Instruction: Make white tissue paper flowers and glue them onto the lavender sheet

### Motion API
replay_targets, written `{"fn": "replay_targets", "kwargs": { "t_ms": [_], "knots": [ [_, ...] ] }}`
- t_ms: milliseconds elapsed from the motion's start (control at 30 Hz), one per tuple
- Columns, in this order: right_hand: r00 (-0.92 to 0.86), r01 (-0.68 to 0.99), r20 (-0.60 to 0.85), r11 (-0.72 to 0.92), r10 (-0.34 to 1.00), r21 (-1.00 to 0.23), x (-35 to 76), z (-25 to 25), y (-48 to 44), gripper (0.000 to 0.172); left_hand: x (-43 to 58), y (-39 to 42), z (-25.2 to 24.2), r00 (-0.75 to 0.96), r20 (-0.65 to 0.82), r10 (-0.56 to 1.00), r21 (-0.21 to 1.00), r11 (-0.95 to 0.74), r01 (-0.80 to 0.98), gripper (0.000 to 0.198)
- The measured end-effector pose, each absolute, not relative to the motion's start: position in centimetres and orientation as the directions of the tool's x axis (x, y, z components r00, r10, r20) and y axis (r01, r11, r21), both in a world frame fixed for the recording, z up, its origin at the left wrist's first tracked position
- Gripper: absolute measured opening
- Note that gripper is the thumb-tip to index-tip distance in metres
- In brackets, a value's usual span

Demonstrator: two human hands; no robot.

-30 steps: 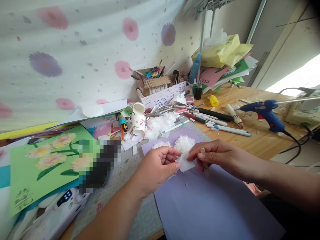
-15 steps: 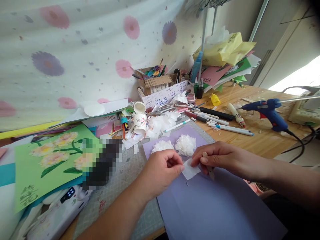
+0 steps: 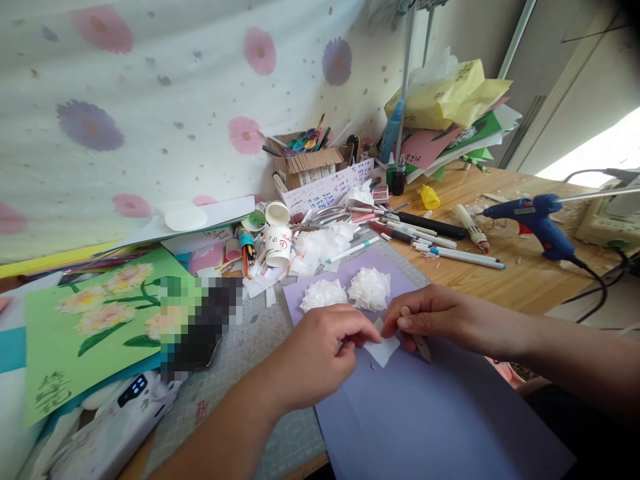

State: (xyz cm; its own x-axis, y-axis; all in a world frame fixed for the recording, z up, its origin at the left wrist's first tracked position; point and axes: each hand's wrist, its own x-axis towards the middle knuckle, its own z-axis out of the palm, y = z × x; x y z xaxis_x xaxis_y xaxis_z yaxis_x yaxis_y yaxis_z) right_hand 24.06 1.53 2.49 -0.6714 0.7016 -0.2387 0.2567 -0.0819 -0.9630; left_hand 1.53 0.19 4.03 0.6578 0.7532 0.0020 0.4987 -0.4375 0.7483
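Note:
Purple paper point(image 3: 430, 407) lies before me, with two ruffled white paper flowers, a left one point(image 3: 323, 294) and a right one point(image 3: 369, 289), near its far edge. Between my hands is a small square of thin white paper point(image 3: 383, 351). My left hand point(image 3: 320, 350) reaches over it with the index finger extended onto its upper part, the thumb apart from the finger. My right hand point(image 3: 440, 320) grips a flat wooden craft stick point(image 3: 421, 347) between thumb and fingers, and its fingertips touch the paper's right side.
A blue glue gun point(image 3: 543, 220) stands at the right with its cord. Markers point(image 3: 460, 255), paper cups point(image 3: 279, 245) and white scraps point(image 3: 327, 247) crowd the back. Left are a green flower picture point(image 3: 65, 360) and a white device point(image 3: 120, 427) on the cutting mat point(image 3: 210, 413).
My left thumb and index finger have parted from their pinch at the paper's left corner. The index finger now stretches further right over the square. My right hand stays nearly still.

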Motion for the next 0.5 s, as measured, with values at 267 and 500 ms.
{"fn": "replay_targets", "kwargs": {
  "t_ms": [267,500],
  "knots": [
    [-0.663,0.282,-0.287,-0.125,0.692,-0.951,23.68,2.62,1.66,0.042,1.9,0.56,3.31,0.664,0.0,0.748,0.622,-0.52,0.586,0.016],
    [-0.51,0.21,-0.102,0.009,0.854,-0.978,24.25,2.73,1.79,0.034,1.91,0.94,3.27,0.701,-0.021,0.713,0.536,-0.584,0.61,0.014]
  ]
}}
